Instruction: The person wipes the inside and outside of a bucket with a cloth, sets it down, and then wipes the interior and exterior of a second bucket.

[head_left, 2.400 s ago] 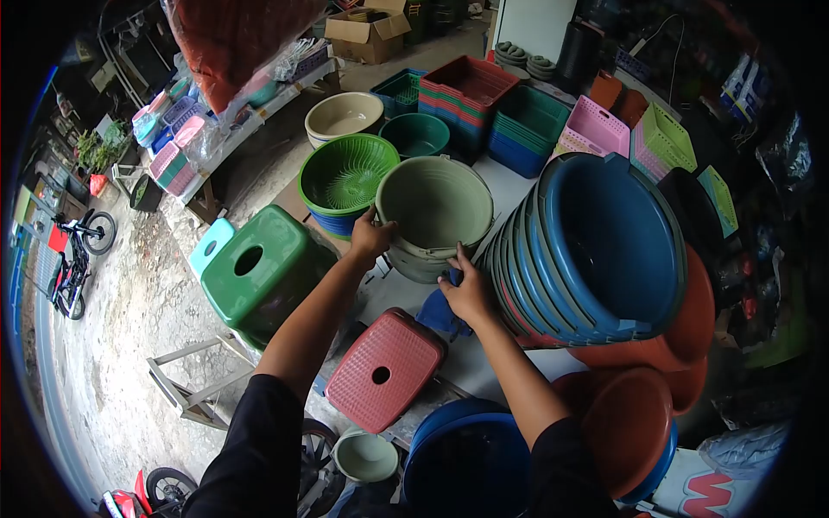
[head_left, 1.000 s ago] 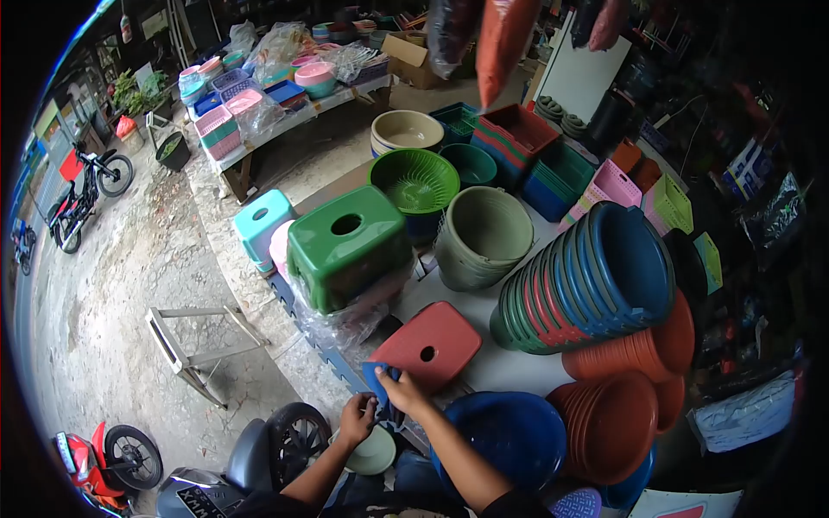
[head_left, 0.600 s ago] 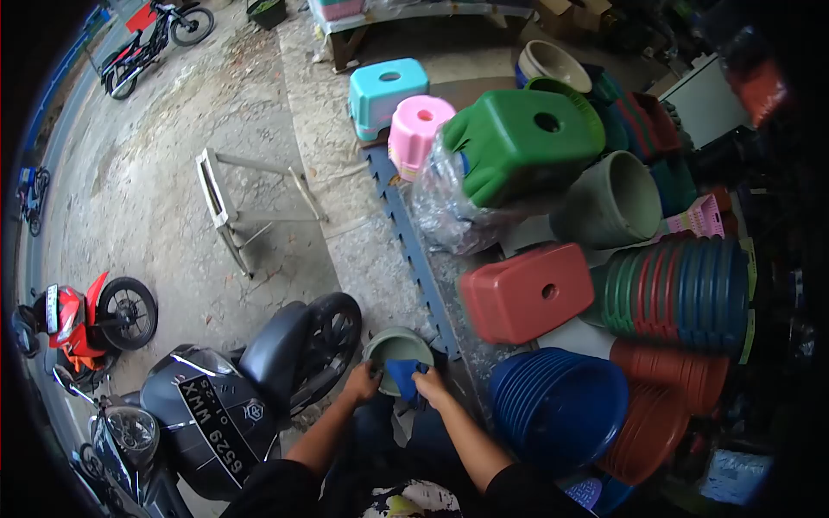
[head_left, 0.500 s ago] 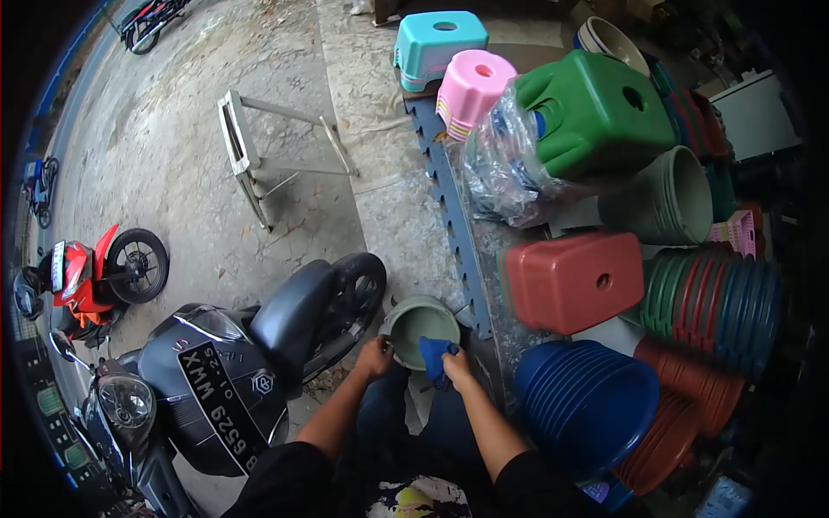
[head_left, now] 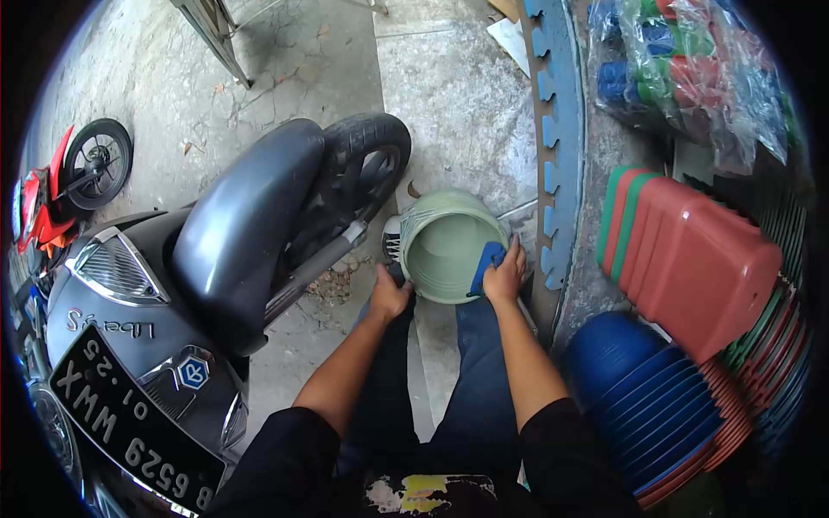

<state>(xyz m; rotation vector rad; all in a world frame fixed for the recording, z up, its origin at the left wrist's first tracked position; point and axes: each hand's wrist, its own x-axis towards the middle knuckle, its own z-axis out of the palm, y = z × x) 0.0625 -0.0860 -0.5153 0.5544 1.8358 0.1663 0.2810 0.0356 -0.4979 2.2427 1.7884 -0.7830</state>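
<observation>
A pale green plastic pot [head_left: 449,250] is tilted between my legs, its round mouth facing me. My left hand [head_left: 391,293] is closed at the left side of its rim. At the right side of the rim, my right hand [head_left: 505,274] grips a blue cloth [head_left: 488,266], part of which hangs over the edge into the pot. The thumb lies on the cloth, while the fingers reach round the outside of the pot. Its base is hidden from view.
A grey scooter [head_left: 246,229] stands close on my left, its front wheel near the pot. To the right are a blue notched edge strip [head_left: 561,155], nested blue tubs [head_left: 643,388], stacked red stools [head_left: 699,250] and plastic-wrapped goods [head_left: 691,69]. A red motorbike [head_left: 52,198] is farther left.
The view has lowered and come closer to the pot. The pot's mouth now tips more toward me. My right hand has brought the blue cloth from over the opening to the right rim.
</observation>
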